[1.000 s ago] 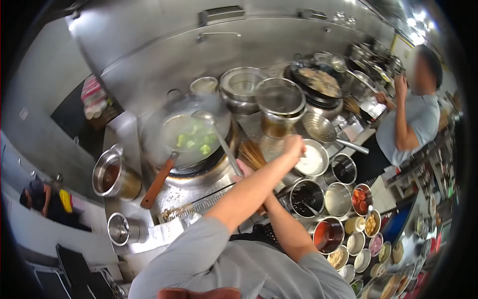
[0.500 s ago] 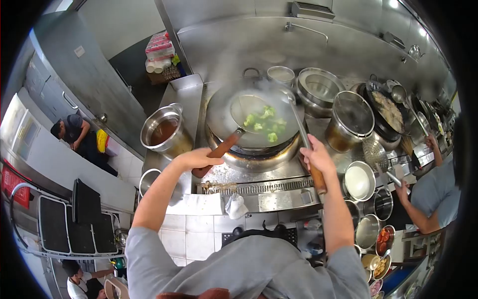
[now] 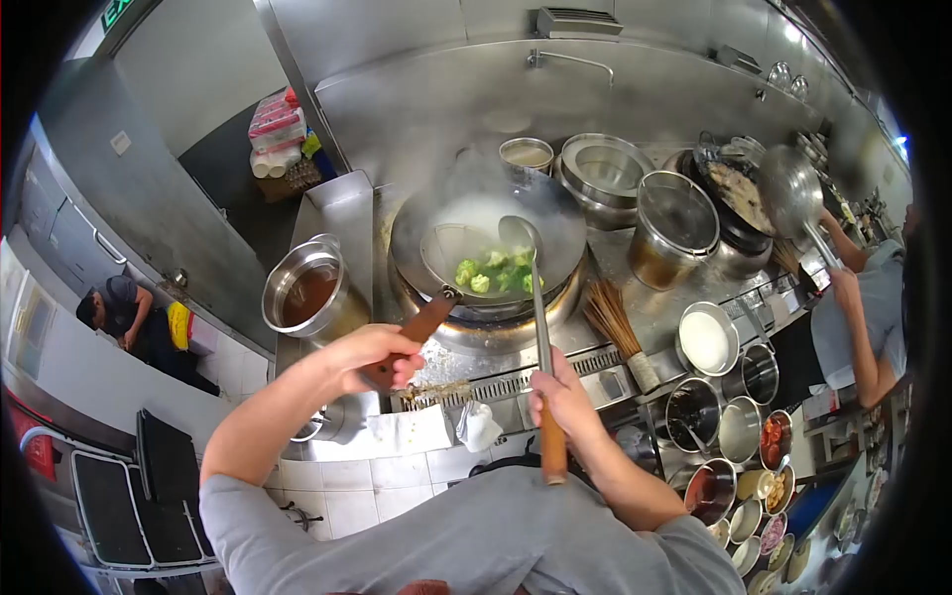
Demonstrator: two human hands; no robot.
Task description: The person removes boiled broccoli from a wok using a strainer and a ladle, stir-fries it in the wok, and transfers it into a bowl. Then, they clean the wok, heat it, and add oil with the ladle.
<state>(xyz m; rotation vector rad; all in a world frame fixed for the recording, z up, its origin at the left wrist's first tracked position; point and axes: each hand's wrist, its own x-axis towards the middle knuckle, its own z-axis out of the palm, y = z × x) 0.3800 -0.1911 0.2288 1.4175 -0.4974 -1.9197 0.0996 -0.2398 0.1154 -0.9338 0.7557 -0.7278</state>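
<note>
My left hand [image 3: 369, 357] is wrapped round the thick wooden handle of a strainer [image 3: 428, 322]. The strainer's round mesh dips into the steaming wok [image 3: 560, 213] on the burner. Green broccoli florets [image 3: 478, 282] lie at the mesh, several of them bunched together. From the right, my right hand [image 3: 561, 392] grips a long ladle [image 3: 541, 332], its wooden end pointing back toward me. The ladle's bowl is over the wok, just beside and above the broccoli. Steam blurs the wok's far side.
Left of the wok stands a pot of brown liquid [image 3: 309, 297]. To the right are a bamboo brush [image 3: 613, 317], a tall pot with a strainer [image 3: 677, 233] and a white-filled bowl [image 3: 706, 342]. A co-worker [image 3: 863, 317] holds a large perforated skimmer [image 3: 790, 188] by another wok.
My right hand and ladle have moved left, bringing the bowl beside the broccoli. My left hand still holds the strainer. The view has shifted, and the co-worker has raised a skimmer.
</note>
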